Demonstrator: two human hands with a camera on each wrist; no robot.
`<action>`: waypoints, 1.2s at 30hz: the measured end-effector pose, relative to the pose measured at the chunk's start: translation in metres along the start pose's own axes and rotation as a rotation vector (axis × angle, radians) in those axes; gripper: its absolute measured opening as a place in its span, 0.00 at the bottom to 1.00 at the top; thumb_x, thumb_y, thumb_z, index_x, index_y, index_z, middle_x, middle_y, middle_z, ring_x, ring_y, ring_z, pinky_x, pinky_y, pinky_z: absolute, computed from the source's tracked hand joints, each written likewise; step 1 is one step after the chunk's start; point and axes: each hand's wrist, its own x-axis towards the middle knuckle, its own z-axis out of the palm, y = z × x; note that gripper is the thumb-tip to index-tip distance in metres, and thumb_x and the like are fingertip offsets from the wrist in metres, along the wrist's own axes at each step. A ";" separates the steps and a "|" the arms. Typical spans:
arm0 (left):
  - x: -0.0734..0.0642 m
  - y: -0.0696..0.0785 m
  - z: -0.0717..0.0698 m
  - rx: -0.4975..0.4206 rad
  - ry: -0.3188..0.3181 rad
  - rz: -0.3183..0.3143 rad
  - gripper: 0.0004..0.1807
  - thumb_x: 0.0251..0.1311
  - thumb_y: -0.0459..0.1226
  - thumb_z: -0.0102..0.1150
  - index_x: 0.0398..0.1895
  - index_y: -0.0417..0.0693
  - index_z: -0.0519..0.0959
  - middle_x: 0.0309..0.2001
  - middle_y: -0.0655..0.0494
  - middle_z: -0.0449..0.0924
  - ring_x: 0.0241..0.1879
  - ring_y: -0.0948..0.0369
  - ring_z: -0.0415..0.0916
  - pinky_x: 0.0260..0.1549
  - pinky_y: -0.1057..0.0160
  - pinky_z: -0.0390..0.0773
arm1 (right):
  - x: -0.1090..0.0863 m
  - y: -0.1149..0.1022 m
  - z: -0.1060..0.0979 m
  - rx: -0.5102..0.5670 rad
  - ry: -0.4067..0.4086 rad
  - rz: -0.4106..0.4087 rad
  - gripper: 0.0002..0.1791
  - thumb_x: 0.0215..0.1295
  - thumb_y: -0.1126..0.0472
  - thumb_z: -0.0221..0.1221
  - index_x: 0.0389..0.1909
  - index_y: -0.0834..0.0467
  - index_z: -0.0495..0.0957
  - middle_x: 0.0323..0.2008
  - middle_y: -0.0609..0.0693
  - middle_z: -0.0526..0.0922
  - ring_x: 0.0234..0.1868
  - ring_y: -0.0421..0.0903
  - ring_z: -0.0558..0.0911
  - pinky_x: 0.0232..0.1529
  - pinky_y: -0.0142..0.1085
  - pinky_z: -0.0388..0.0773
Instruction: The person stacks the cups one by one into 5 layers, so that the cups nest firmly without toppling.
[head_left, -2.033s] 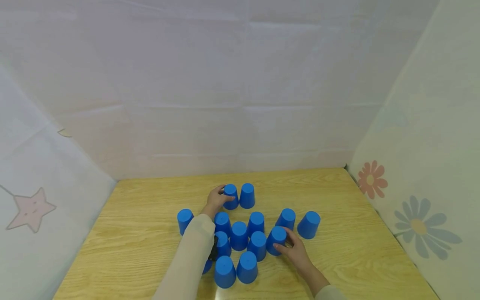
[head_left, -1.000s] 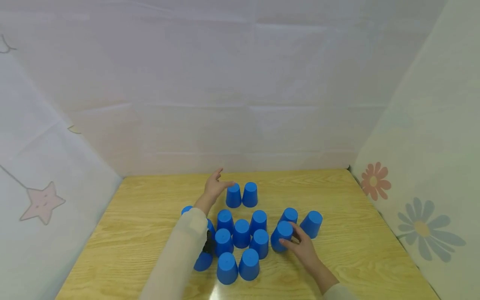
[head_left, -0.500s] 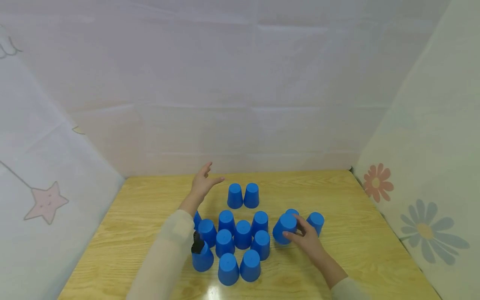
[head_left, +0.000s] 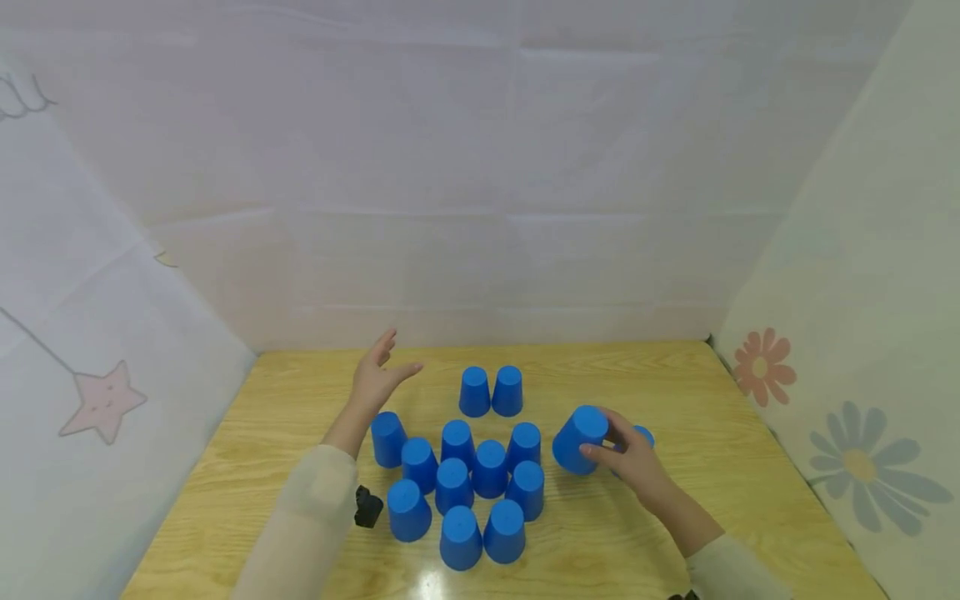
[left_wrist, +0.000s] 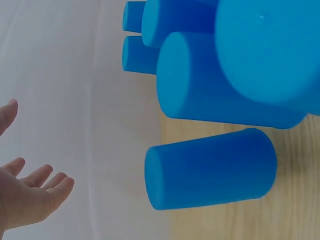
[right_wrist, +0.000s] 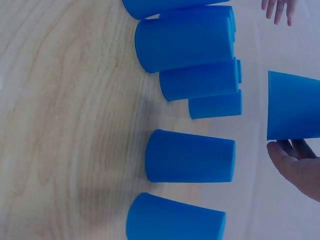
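My right hand (head_left: 636, 458) grips an upside-down blue plastic cup (head_left: 581, 439) by its side, thumb in front. In the right wrist view that cup (right_wrist: 295, 107) hangs above the table, with two standing cups, one of them this cup (right_wrist: 192, 157), below. Off to the left, my left hand (head_left: 372, 379) is raised with fingers spread and nothing in them. The nearest to it is an upside-down cup (head_left: 387, 439) at the left end of the group. Two more cups, such as the back one (head_left: 507, 392), stand side by side at the back.
Several upside-down blue cups, one being this middle cup (head_left: 491, 469), stand close together on the wooden table (head_left: 247, 467). Behind my right hand, a cup (head_left: 643, 434) is mostly hidden. A pale cloth wall (head_left: 480, 208) rises behind the table.
My left hand has let go of the back left cup and moved left. My right hand has lifted its cup off the table, up and to the right.
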 end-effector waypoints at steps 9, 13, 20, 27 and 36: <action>-0.015 -0.023 -0.014 -0.023 0.040 -0.022 0.43 0.46 0.45 0.62 0.65 0.56 0.51 0.63 0.48 0.52 0.61 0.48 0.47 0.52 0.45 0.57 | 0.009 -0.012 -0.011 -0.029 -0.053 -0.173 0.30 0.53 0.59 0.60 0.57 0.59 0.62 0.53 0.58 0.68 0.54 0.56 0.65 0.50 0.51 0.64; -0.024 -0.032 -0.018 -0.027 0.055 -0.009 0.43 0.45 0.47 0.63 0.65 0.55 0.52 0.62 0.46 0.52 0.60 0.46 0.47 0.51 0.42 0.55 | 0.017 -0.015 -0.016 -0.047 -0.072 -0.213 0.30 0.54 0.57 0.59 0.58 0.58 0.61 0.53 0.57 0.67 0.55 0.55 0.64 0.50 0.51 0.63; -0.038 -0.048 -0.021 -0.015 0.039 -0.026 0.44 0.45 0.48 0.62 0.65 0.55 0.51 0.63 0.45 0.52 0.60 0.45 0.46 0.50 0.39 0.53 | 0.032 -0.018 -0.024 -0.067 -0.031 -0.198 0.33 0.54 0.55 0.59 0.59 0.59 0.59 0.54 0.59 0.66 0.55 0.56 0.64 0.48 0.51 0.65; -0.049 -0.063 -0.021 0.013 -0.033 -0.068 0.44 0.48 0.44 0.61 0.66 0.54 0.47 0.64 0.46 0.49 0.61 0.45 0.44 0.51 0.41 0.53 | 0.046 -0.019 -0.025 -0.034 0.010 -0.132 0.34 0.54 0.53 0.59 0.59 0.60 0.58 0.53 0.60 0.66 0.55 0.56 0.63 0.50 0.52 0.62; -0.056 -0.082 -0.016 -0.013 -0.037 -0.077 0.45 0.45 0.47 0.62 0.65 0.50 0.50 0.63 0.44 0.50 0.61 0.45 0.46 0.51 0.44 0.56 | 0.070 -0.015 -0.009 -0.002 0.075 -0.047 0.34 0.52 0.51 0.59 0.58 0.59 0.60 0.52 0.60 0.67 0.54 0.56 0.65 0.52 0.50 0.61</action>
